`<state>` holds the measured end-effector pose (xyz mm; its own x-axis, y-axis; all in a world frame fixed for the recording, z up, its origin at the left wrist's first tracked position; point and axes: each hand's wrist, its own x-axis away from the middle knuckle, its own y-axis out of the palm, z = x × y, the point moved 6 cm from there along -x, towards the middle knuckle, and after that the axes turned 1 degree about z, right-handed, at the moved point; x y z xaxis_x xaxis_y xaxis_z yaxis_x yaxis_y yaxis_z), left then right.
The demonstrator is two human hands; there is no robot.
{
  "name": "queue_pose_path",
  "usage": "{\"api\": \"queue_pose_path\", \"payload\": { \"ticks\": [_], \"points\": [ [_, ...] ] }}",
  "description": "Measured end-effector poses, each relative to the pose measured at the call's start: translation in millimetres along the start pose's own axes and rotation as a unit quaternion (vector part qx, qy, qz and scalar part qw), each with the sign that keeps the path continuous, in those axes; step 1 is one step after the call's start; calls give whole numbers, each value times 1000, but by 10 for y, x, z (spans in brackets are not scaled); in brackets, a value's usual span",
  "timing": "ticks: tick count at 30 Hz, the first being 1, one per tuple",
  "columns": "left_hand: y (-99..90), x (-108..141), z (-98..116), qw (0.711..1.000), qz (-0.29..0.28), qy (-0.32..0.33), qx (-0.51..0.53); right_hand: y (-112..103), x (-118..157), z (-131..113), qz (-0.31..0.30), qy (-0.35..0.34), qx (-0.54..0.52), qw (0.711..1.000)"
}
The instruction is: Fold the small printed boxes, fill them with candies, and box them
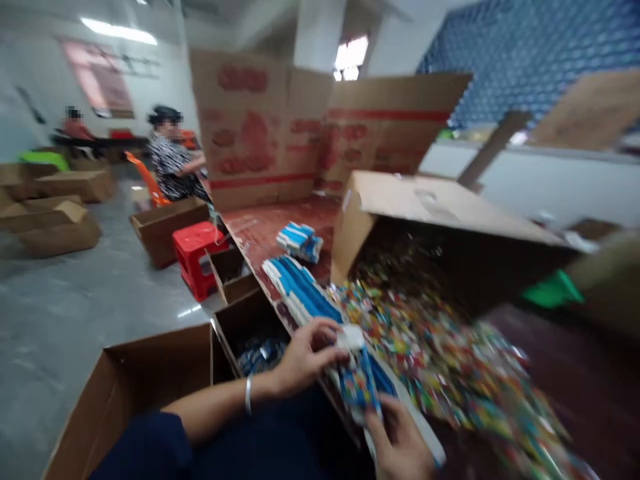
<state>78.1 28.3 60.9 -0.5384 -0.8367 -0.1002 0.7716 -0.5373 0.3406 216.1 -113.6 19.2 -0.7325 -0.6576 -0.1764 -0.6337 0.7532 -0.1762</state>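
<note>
A small blue and white packet (357,380) with a colourful print is held between my two hands, over the table's near edge. My left hand (311,353), with a silver bangle at the wrist, pinches its white upper end. The fingers of my right hand (397,437) close on its lower end. Beyond my left hand a long row of blue and white packets (305,290) lies along the table edge. Right of the packet spreads a blurred heap of colourful wrapped pieces (440,360), spilling from a cardboard box (450,207) lying on its side.
More blue and white packets (300,241) lie farther back on the red table (265,223). Open cartons (150,373) and a red stool (195,257) stand at the left. Tall cardboard panels (260,133) rise behind. A seated person (173,160) is beyond, another farther off.
</note>
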Motion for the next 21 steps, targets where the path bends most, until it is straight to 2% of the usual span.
{"api": "queue_pose_path", "payload": {
  "ticks": [3,7,13,15,18,20,21],
  "points": [
    [41,-24,92,1000,-10,27,9,129,-45,-131,-9,33,-52,998],
    [54,-116,30,1000,-29,1,-3,201,-172,-48,-17,83,-123,989],
    [7,-107,-63,1000,-16,-6,-18,278,-96,72,-34,90,-151,984],
    [-44,-147,-153,999,-8,-14,-33,346,-101,136,-63,81,-158,982],
    [-111,-270,-280,999,-14,-26,-42,411,-181,176,-144,48,-130,980],
    [-139,-306,-250,998,-10,-4,-62,344,-227,90,-168,10,-103,980],
    [-147,-300,-200,997,-6,16,-78,282,-251,16,-162,-11,-97,982]
  ]
}}
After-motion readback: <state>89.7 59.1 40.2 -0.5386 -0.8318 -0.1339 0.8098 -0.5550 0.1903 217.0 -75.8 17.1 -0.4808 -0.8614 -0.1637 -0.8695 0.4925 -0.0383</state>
